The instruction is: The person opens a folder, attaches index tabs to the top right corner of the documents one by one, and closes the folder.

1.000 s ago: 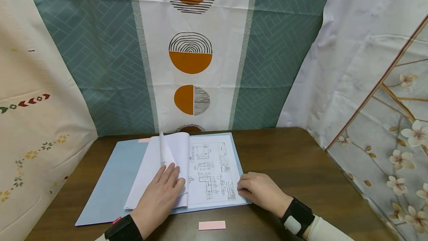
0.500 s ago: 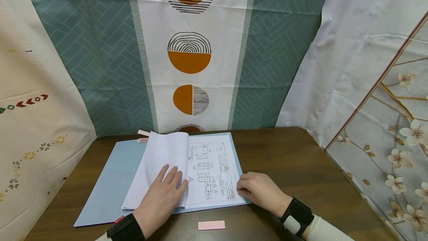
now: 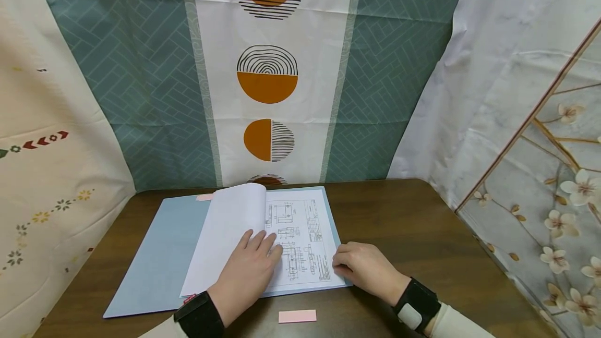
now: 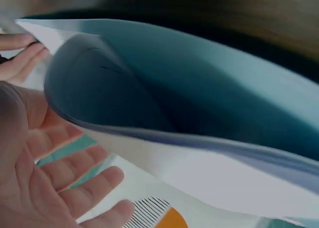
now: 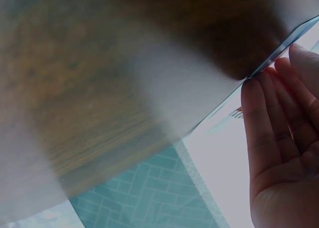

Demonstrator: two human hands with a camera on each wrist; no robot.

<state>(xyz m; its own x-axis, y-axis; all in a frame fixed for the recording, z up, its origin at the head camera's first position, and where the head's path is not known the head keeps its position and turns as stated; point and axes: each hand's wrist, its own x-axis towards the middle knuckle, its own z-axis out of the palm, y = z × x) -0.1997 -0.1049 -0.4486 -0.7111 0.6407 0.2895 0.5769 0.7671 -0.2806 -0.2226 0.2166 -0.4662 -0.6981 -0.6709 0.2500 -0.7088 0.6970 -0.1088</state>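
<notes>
An open light-blue folder [image 3: 150, 254] lies on the table with white sheets bound in it. Its turned pages [image 3: 225, 228] lie to the left, blank side up, bulging at the fold; the left wrist view shows their edges curving like a loose roll. On the right side a page with technical drawings [image 3: 305, 223] faces up. My left hand [image 3: 251, 267] is spread over the fold, fingers extended, fingertips over the drawing page. My right hand [image 3: 366, 267] rests at the folder's lower right edge; its fingertips [image 5: 254, 88] touch that edge in the right wrist view.
A pink paper strip [image 3: 297, 316] lies on the brown table [image 3: 389, 213] in front of the folder. Another pink tab [image 3: 204, 197] shows at the folder's top edge. Patterned cloth [image 3: 394, 67] hangs behind the table and at both sides.
The lifted page has come down onto the left stack, and the raised pink tab seen half a second ago is out of sight. My left hand has moved right; my right hand stayed put.
</notes>
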